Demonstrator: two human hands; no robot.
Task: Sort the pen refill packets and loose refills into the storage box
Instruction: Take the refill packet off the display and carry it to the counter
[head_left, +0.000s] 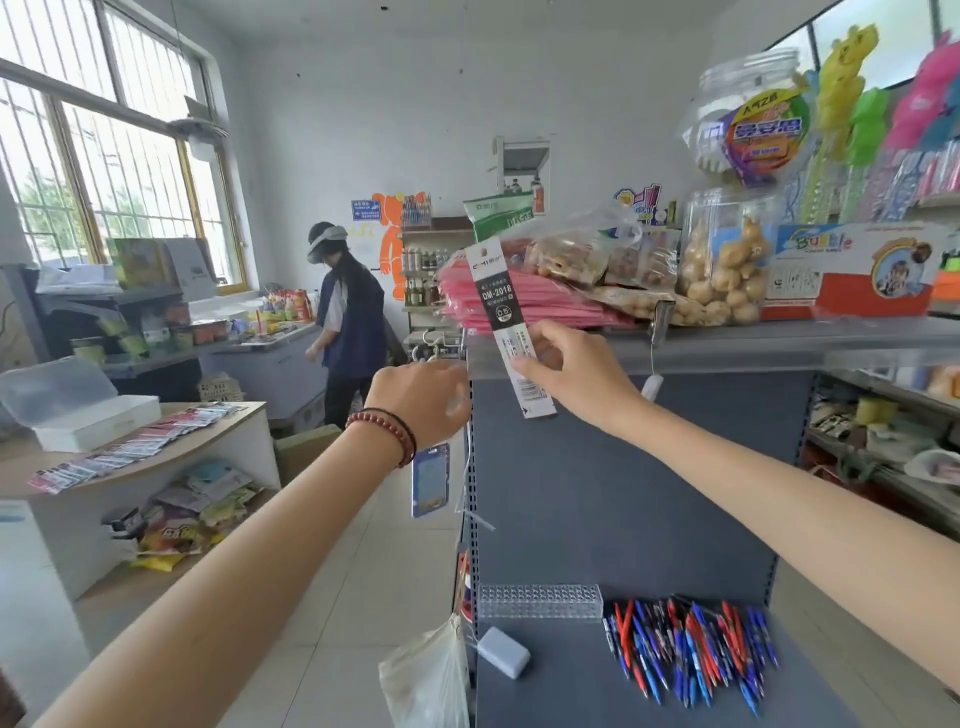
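Over at the left front corner of the top shelf (727, 345), the person's right hand (566, 374) has a refill packet (496, 291) in a pinching grip. The thumb lies across the packet's pale lower half and the fingers are curled behind it. The packet is long and narrow, black above and white below, tilted with its top leaning left, and it is held in the air just in front of the shelf's edge. Behind its upper end a stack of pink packs (556, 306) lies on the shelf near that same corner.

The left hand (421, 400), with bead bracelets at the wrist, reaches toward the shelf's left corner. Its fingers are blurred and turned away, so I cannot tell whether its grip is closed on anything.

Well apart from both hands, the storage box (98, 423) stands at the far left end of the counter (228, 431), its clear lid tipped open. More packets (130, 452) lie in rows along the counter's front edge. Loose pens (691, 649) are heaped on the lower shelf (571, 691), toward its right side.
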